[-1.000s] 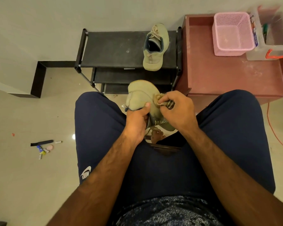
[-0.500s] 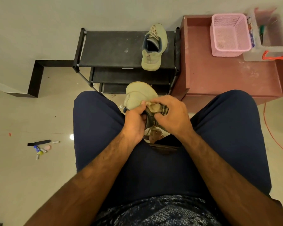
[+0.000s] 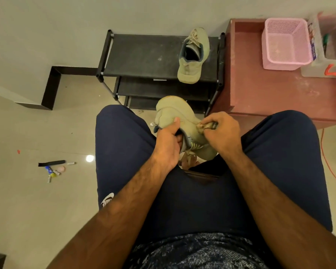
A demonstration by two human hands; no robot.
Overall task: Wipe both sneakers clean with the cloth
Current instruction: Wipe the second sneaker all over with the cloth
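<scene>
Olive-tan sneaker (image 3: 175,113) up in the air, off the floor (image 3: 27,210), just in front of the shoe rack (image 3: 144,55), resting on nothing. Held by left grip (image 3: 166,146): thumb flat on the upper, fingers curled down into the opening, prob. to brace from inside vs. rubbing pressure. Right grip (image 3: 221,133) closed tight round bunched cloth (image 3: 207,126), pressing it to the shoe's right side, near the laces (image 3: 195,147). Looks like mid-wipe on shoe no. 1, side panel. Second sneaker (image 3: 193,55) parked upright on the rack's top shelf, right edge, apart from the work but w/in reach; can't tell if wiped yet. Pink basket (image 3: 285,43) + clear box (image 3: 322,61) at far right corner of red-brown table (image 3: 270,98), out of the way.
</scene>
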